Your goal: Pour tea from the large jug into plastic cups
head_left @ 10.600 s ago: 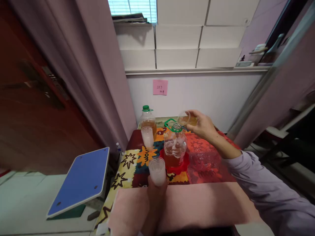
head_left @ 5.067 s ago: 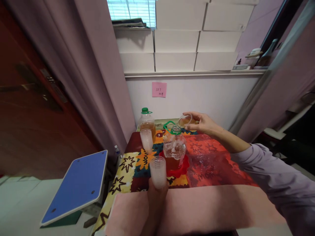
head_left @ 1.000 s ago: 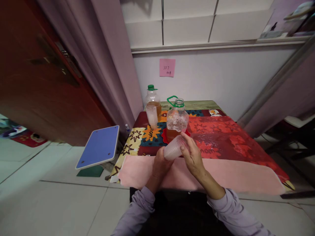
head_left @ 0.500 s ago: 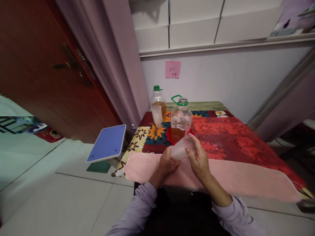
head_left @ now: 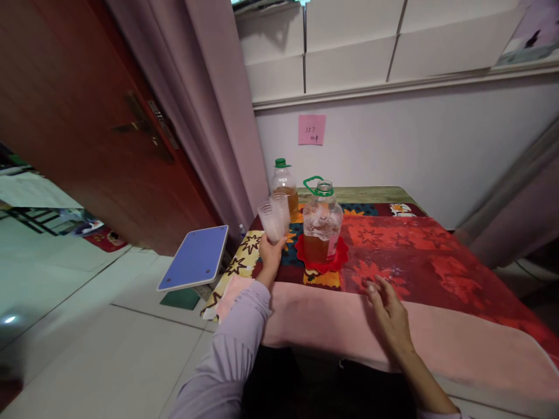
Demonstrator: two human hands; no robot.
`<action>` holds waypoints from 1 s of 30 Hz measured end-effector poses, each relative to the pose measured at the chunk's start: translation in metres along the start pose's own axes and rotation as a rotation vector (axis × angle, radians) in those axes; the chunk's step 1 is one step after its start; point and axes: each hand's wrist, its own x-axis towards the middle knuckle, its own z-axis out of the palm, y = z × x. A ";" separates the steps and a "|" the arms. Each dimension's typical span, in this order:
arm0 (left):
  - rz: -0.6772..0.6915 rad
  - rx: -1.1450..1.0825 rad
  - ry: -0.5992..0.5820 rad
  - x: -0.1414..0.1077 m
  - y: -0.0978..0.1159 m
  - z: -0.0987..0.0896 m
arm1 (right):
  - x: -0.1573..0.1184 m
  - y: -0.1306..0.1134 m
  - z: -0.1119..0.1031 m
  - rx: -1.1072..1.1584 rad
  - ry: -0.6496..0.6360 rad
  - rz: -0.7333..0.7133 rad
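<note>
My left hand (head_left: 271, 254) is closed around the lower part of clear ribbed plastic cups (head_left: 269, 220), apparently a nested stack, held upright at the table's left side. Right beside them, partly hidden, stands another clear plastic cup stack (head_left: 282, 205). My right hand (head_left: 392, 317) hovers over the pink cloth (head_left: 314, 311), thumb apart and fingers loosely bent, with nothing in it. Between the hands, farther back, an uncapped clear jug (head_left: 322, 216) with a green handle holds amber liquid. It stands on a red scalloped tray (head_left: 343, 256).
A second jug (head_left: 286, 189) with a green cap stands behind the cups. A patterned cloth (head_left: 406, 244) covers the table. To the left are a blue-topped stool (head_left: 194, 256) and a brown door (head_left: 87, 128). A pink note (head_left: 311, 130) is on the wall.
My left hand has carried the cups forward and left, to beside the other cup stack. My right hand has let go of the cups and moved right and down.
</note>
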 end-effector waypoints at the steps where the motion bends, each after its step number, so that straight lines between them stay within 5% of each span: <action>1: -0.014 0.019 0.005 0.002 -0.003 0.005 | -0.002 0.004 0.001 -0.012 -0.002 0.017; 11: -0.084 0.142 0.004 -0.003 -0.032 0.025 | -0.008 0.005 0.003 -0.032 -0.100 -0.046; 18: -0.066 0.120 0.026 -0.003 -0.027 0.027 | -0.009 0.007 0.000 0.025 -0.137 -0.055; 27: 0.004 -0.023 0.095 -0.038 -0.005 -0.006 | -0.010 0.005 0.001 0.115 -0.105 -0.028; 30: 0.092 -0.125 0.023 -0.060 0.010 -0.015 | 0.000 -0.004 0.006 0.192 -0.036 -0.048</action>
